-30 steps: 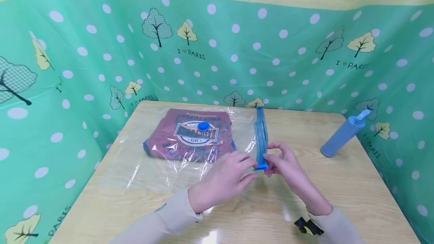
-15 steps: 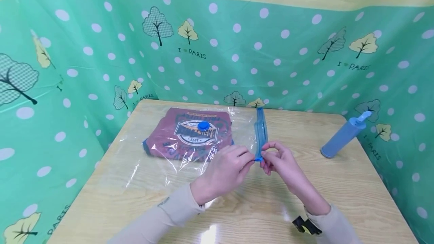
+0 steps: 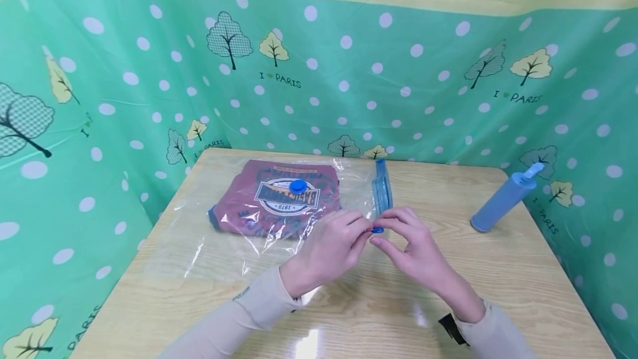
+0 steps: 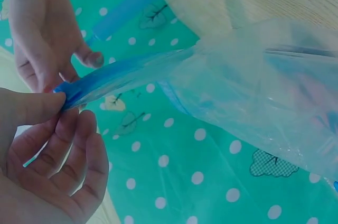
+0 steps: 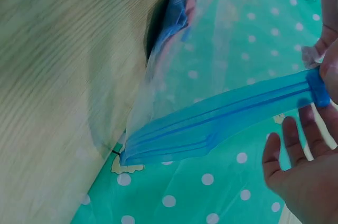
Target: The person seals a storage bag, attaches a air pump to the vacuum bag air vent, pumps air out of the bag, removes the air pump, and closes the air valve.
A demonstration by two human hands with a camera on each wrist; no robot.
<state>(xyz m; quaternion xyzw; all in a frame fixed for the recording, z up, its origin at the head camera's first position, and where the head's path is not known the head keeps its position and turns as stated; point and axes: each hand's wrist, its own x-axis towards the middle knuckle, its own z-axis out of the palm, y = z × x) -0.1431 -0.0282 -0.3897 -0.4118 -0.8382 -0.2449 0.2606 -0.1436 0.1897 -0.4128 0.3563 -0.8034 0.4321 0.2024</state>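
Observation:
A clear vacuum storage bag (image 3: 356, 179) lies flat on the table with a folded maroon printed garment (image 3: 236, 201) inside. On its top sits a round blue valve cap (image 3: 298, 186). The blue zip strip (image 3: 382, 191) runs along the bag's right edge. My left hand (image 3: 326, 245) pinches the near corner of that strip between thumb and fingers. Opposite it, my right hand (image 3: 418, 245) grips the small blue zip slider (image 5: 318, 86) with thumb and forefinger. In the right wrist view the strip stretches away from the slider; fingers partly cover the slider in the head view.
A blue hand pump (image 3: 500, 204) stands tilted at the table's right side. Green dotted curtain (image 3: 349, 98) hangs behind and on both sides of the wooden table (image 3: 448, 193). A dark strap (image 3: 452, 328) shows at the right sleeve.
Both hands have drawn closer together at the strip's near corner. The right thumb and forefinger have moved left around the slider. The bag's filled part and the pump stay put.

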